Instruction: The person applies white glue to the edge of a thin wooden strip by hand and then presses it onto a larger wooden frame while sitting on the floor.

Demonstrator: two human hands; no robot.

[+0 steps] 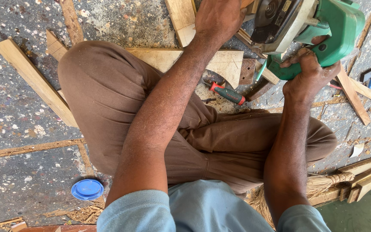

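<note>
Right hand (pixel 308 73) clenched round the green handle of a circular saw (pixel 305 25), thumb over the top, tool tilted up at the frame's upper right with its dark blade guard facing left. Left hand (pixel 217 19) pressed flat, fingers spread forward, on a pale strip (pixel 181 19) near the top edge; hard to tell whether gripping or merely bearing down. Just below the left wrist, a curved board (pixel 226 64), one edge already sawn to an arc, lying flat and partly hidden behind the forearm. Beside it a red-and-green tool (pixel 228 93) on the ground, touching nothing held.

Judging from what lies about: arc already cut in the board, several lengths already ripped, sawdust coating both forearms; blade lifted off the wood right now, no cut in progress visible, strip under the left hand apparently uncut at the shown end.

Seated cross-legged in brown trousers, blue shirt below. Speckled grey floor (pixel 18 111), dusty, with thin wooden inlay lines. Long batten (pixel 35 81) at left, blue lid (pixel 87 189) lower left, more offcuts (pixel 357 96) at right, a straw broom (pixel 323 182) and stacked mouldings lower right
</note>
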